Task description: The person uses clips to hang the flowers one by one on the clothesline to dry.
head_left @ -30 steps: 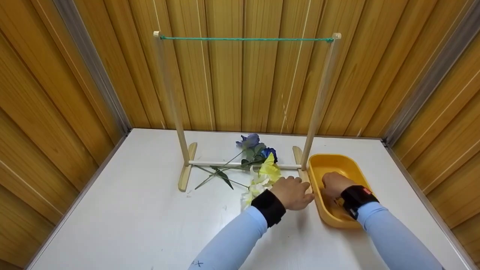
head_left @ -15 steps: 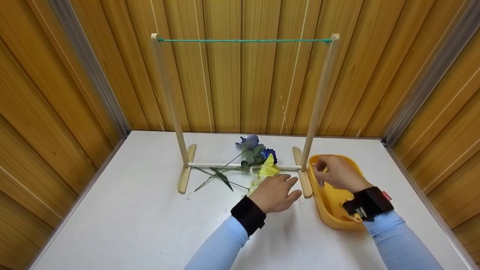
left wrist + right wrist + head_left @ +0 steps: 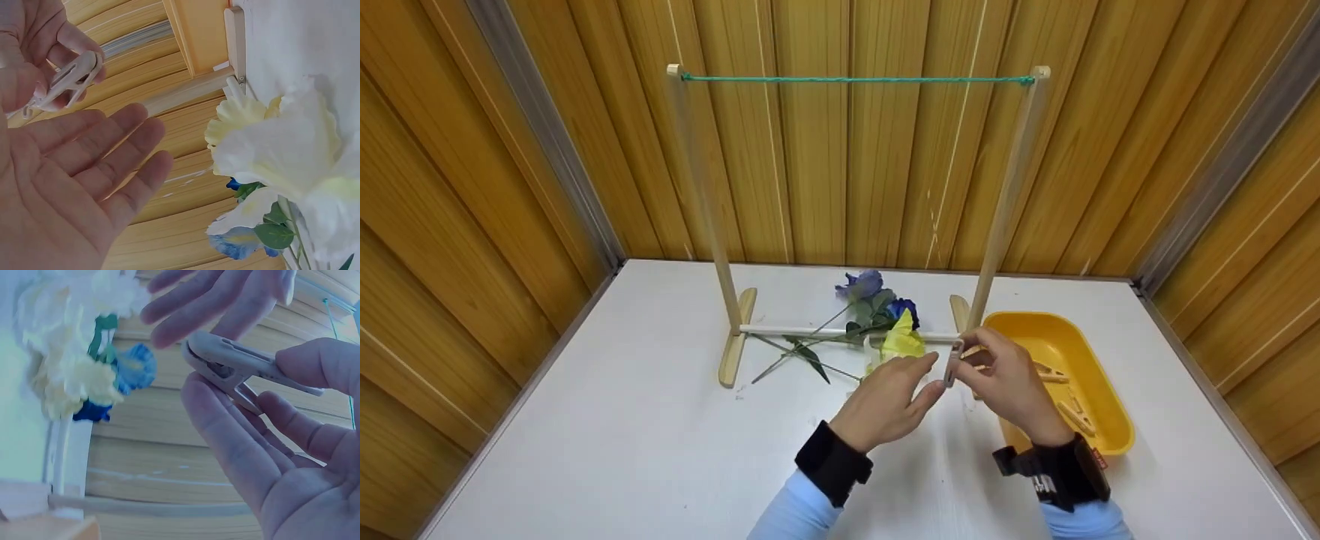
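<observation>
Pinching a pale plastic clothes peg (image 3: 952,365) between thumb and fingertips, the right hand (image 3: 1011,386) holds it above the white table (image 3: 622,450), just in front of the wooden rack (image 3: 855,225) and left of the yellow tub (image 3: 1099,420). The right wrist view shows the peg (image 3: 247,368) gripped near its rear handles, with its closed clamping end pointing towards the other hand. The remaining fingers of the right hand are loosely curled under the peg.

The left hand (image 3: 885,401) is just beside the peg with its palm turned towards it; the fingers (image 3: 112,163) are straight and slightly spread, and they hold nothing. In the head view the fingertips appear to reach the lower end of the peg; whether they actually touch it cannot be determined.

Artificial flowers (image 3: 877,322) in yellow, white and blue lie on the table across the lower crossbar of the rack, directly behind the left hand. A green cord (image 3: 855,79) is stretched between the tops of the two rack uprights. Several wooden pegs (image 3: 1065,397) lie inside the tub. Both forearms carry light blue sleeves (image 3: 791,514) and black wrist straps (image 3: 832,461)
</observation>
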A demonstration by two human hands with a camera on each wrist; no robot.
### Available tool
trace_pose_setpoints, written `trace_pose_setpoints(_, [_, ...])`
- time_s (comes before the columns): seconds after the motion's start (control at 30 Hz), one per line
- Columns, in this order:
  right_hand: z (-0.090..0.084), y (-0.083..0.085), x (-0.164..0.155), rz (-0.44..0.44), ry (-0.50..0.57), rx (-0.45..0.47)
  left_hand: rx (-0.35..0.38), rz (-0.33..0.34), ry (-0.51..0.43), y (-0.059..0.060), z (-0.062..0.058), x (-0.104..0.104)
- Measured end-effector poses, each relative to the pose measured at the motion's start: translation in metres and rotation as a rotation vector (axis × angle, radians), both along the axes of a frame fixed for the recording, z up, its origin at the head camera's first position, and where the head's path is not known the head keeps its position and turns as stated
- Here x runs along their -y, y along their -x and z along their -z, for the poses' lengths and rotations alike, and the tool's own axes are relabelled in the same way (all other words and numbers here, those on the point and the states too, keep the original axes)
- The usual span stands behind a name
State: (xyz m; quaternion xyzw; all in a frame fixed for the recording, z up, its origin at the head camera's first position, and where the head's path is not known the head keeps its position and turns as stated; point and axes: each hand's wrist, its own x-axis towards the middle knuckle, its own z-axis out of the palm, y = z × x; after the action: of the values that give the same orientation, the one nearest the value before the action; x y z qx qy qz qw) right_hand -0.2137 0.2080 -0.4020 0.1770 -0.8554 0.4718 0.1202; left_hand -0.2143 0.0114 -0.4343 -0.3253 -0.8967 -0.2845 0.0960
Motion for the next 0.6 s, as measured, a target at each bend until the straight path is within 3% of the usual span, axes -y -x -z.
trace_pose_setpoints(0.37, [0.021, -0.006, 0.025, -0.071, 0.288, 0.008, -0.042, -0.007, -0.209, -0.001, 0.016, 0.006])
trace_pose_setpoints(0.6, [0.029, -0.004, 0.028, -0.123, 0.351, 0.017, -0.019, -0.018, -0.251, 0.002, 0.022, 0.01])
